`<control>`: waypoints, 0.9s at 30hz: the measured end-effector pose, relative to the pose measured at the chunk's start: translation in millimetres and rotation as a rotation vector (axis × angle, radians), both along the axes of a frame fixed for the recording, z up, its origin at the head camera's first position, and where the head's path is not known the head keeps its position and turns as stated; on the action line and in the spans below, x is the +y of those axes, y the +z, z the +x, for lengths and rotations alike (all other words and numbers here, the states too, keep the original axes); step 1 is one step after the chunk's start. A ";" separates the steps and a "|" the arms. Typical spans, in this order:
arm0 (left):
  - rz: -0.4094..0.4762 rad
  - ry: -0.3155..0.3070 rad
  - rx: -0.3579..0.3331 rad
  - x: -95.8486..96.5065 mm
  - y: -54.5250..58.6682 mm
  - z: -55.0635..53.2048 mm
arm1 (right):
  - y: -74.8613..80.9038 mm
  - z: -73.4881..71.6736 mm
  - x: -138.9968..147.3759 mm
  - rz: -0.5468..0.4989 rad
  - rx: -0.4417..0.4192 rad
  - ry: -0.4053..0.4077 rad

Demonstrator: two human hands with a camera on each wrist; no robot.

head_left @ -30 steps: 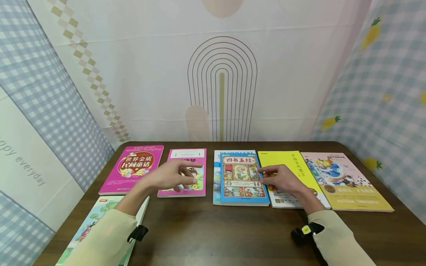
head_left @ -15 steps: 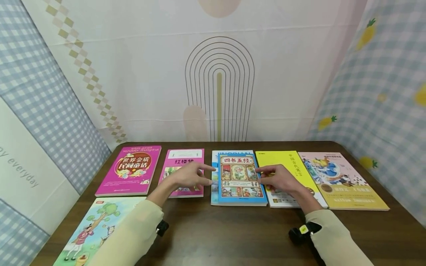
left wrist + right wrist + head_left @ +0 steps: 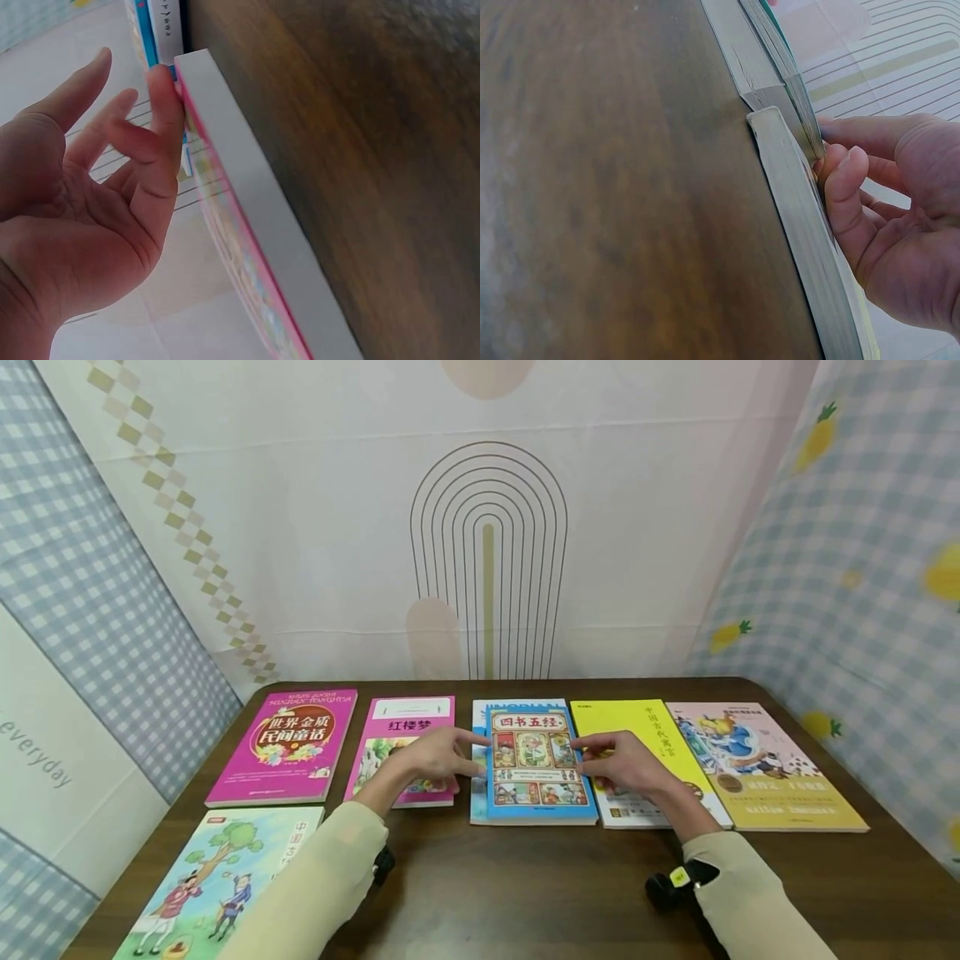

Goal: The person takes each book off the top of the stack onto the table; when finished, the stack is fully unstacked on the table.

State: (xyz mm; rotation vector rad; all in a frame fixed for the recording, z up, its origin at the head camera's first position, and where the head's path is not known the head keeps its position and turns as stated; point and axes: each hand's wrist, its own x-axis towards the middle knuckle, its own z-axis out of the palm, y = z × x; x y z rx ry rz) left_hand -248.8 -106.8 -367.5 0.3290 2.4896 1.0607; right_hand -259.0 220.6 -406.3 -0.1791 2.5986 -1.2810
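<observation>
A blue-framed picture book [image 3: 536, 811] lies on a wider pale-blue book [image 3: 478, 797] at the table's middle. From the left, my left hand [image 3: 435, 755] reaches over the smaller pink book [image 3: 375, 768], its thumb and forefinger tips at the blue book's left edge. The left wrist view has this hand [image 3: 90, 217] with fingers spread beside the pink book's page edge [image 3: 255, 172]. Lying over the yellow book [image 3: 600, 717], my right hand [image 3: 628, 764] has its fingertips at the blue book's right edge. In the right wrist view, those fingertips [image 3: 844, 169] touch the upper book's corner.
A larger magenta book [image 3: 240, 777] lies at the back left, with a green illustrated book [image 3: 262, 827] in front of it, partly under my left sleeve. To the right is a pink and yellow book [image 3: 795, 802]. The brown table [image 3: 510, 893] ends at a fabric backdrop [image 3: 337, 543].
My left hand has moved right from over the smaller pink book to the blue book's left edge. My right hand stays at its right edge. The view has shifted slightly.
</observation>
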 end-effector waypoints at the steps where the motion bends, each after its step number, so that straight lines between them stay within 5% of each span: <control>1: -0.001 0.000 0.001 0.4 -1.4 -0.9 | 0.3 0.3 -0.2 -0.003 -0.001 -0.002; 12: -0.086 -0.049 0.071 10.1 -11.7 -3.6 | -0.4 1.9 0.4 -0.030 0.005 0.024; 27: -0.152 0.010 0.094 21.3 -15.0 -4.5 | -1.5 1.3 -0.7 -0.021 0.004 0.018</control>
